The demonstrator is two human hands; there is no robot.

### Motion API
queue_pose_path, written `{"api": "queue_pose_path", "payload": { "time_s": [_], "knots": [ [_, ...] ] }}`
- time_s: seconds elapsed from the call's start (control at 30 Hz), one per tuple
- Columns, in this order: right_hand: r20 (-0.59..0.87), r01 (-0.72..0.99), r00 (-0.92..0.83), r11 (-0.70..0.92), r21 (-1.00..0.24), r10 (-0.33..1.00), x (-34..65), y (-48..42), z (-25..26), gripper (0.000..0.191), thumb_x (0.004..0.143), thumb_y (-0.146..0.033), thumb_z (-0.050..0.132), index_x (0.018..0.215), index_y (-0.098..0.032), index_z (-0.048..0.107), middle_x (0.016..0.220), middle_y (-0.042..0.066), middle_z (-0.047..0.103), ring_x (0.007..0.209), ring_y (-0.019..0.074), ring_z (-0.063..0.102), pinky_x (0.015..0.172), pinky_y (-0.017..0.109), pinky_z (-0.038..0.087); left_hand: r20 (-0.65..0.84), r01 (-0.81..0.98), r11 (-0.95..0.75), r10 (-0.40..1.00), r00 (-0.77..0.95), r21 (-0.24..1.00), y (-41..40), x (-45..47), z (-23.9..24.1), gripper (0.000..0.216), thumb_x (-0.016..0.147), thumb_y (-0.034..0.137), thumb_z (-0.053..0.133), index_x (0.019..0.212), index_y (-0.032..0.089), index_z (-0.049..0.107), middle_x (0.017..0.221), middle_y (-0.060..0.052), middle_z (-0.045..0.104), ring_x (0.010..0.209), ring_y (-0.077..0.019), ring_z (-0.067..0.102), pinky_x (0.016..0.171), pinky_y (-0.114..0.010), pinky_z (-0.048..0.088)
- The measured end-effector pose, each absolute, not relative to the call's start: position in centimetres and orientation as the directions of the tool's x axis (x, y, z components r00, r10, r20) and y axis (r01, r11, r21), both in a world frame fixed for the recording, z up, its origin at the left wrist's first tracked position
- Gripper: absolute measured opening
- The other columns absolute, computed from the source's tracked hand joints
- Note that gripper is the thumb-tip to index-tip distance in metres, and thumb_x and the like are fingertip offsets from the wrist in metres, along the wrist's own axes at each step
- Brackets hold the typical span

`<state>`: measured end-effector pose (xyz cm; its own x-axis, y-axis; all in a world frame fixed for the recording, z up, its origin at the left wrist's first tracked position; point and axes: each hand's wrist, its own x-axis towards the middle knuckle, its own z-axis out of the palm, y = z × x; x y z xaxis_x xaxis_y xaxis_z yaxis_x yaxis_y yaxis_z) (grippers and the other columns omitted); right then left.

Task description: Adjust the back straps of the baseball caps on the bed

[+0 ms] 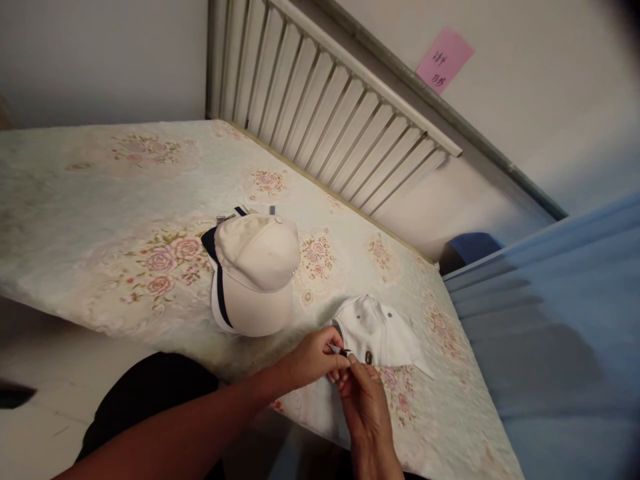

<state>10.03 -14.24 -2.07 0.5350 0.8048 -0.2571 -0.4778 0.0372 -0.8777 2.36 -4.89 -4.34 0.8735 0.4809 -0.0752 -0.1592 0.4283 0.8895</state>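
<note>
While the white cap (380, 330) lay at the near edge of the bed (100, 200), its back strap (338, 349) was held pinched between the left hand (313, 360) and the right hand (365, 400), fingertips together, both wrists bent inward; a strap adjustment was judged in hand, with a fine, steady pull called for.

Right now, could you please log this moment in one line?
left hand, right hand: pinching strap of white fabric cap | stack of beige fabric caps: untouched on floral bedspread
</note>
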Motion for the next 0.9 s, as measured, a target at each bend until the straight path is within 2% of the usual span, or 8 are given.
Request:
{"api": "queue_pose_path", "payload": {
  "time_s": [0.33, 0.57, 0.73, 0.9],
  "knots": [
    [-0.254, -0.419, 0.596, 0.025, -0.907, 0.762, 10.25, -14.57, -2.15, 0.029, 0.066, -0.037, 0.077, 0.055, -0.016, 0.061, 0.048, -0.001, 0.057, 0.048, 0.0115, 0.051, 0.057, 0.027, 0.043, -0.01, -0.209, 0.444, 0.441, 0.898, 0.871, -4.67, 1.88, -3.71, 0.021, 0.072, 0.023, 0.06, 0.08, 0.02, 0.041, 0.052, 0.004, 0.059, 0.048, -0.0124, 0.056, 0.048, -0.023, 0.038],
    [-0.204, -0.403, 0.583, 0.062, -0.913, 0.787, 9.95, -14.46, -2.03, 0.036, 0.08, -0.045, 0.062, 0.056, -0.018, 0.06, 0.052, 0.005, 0.062, 0.055, 0.0177, 0.058, 0.06, 0.032, 0.044, 0.011, -0.222, 0.458, 0.42, 0.908, 0.861, -4.53, 1.92, -4.15, 0.023, 0.072, 0.023, 0.062, 0.083, 0.019, 0.042, 0.054, 0.003, 0.06, 0.051, -0.0125, 0.057, 0.049, -0.023, 0.039],
    [-0.223, -0.388, 0.629, 0.051, -0.92, 0.745, 9.84, -14.34, -1.88, 0.035, 0.079, -0.046, 0.062, 0.057, -0.019, 0.058, 0.049, 0.002, 0.06, 0.052, 0.0171, 0.056, 0.058, 0.032, 0.044, -0.004, -0.209, 0.451, 0.426, 0.905, 0.868, -4.51, 1.93, -4.25, 0.024, 0.073, 0.024, 0.062, 0.085, 0.019, 0.043, 0.054, 0.004, 0.059, 0.052, -0.0121, 0.057, 0.05, -0.023, 0.038],
    [-0.174, -0.327, 0.657, 0.069, -0.943, 0.734, 9.9, -14.59, -2.18, 0.034, 0.079, -0.046, 0.062, 0.058, -0.021, 0.055, 0.051, -0.002, 0.057, 0.052, 0.0152, 0.054, 0.061, 0.031, 0.043, 0.037, -0.239, 0.448, 0.414, 0.909, 0.861, -4.5, 1.92, -4.15, 0.018, 0.074, 0.023, 0.06, 0.084, 0.019, 0.045, 0.058, 0.002, 0.062, 0.055, -0.0121, 0.058, 0.05, -0.022, 0.037]
  ]
}}
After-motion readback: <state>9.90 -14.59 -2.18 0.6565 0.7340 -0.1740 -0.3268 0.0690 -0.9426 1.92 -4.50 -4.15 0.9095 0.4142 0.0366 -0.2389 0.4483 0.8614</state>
